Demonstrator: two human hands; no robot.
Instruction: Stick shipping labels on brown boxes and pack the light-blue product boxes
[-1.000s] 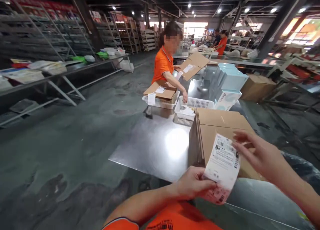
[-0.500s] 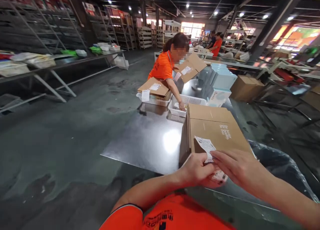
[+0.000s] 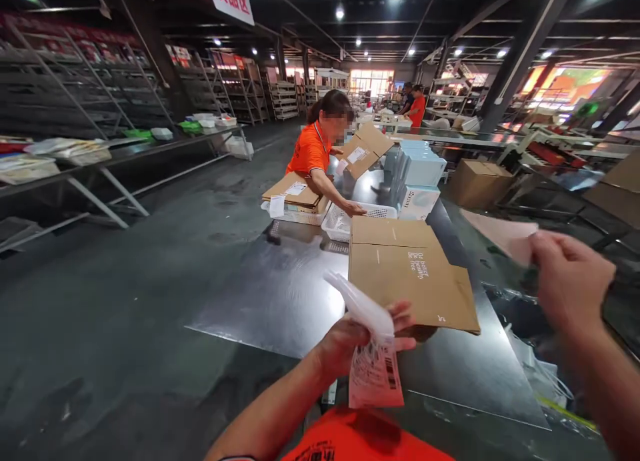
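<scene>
L grip (image 3: 344,343) w/ label strip (image 3: 375,381); R grip (image 3: 573,277) w/ paper pc (image 3: 503,236).

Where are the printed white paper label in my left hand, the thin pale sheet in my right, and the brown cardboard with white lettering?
Printed white label (image 3: 375,377): head view, lower printed part.
Thin pale sheet (image 3: 507,237): head view, its middle.
Brown cardboard (image 3: 387,279): head view, top face.

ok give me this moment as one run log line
left hand: holding printed label | right hand: holding pale sheet, raised | cardboard: on metal table | co-worker's hand: at white basket
</scene>
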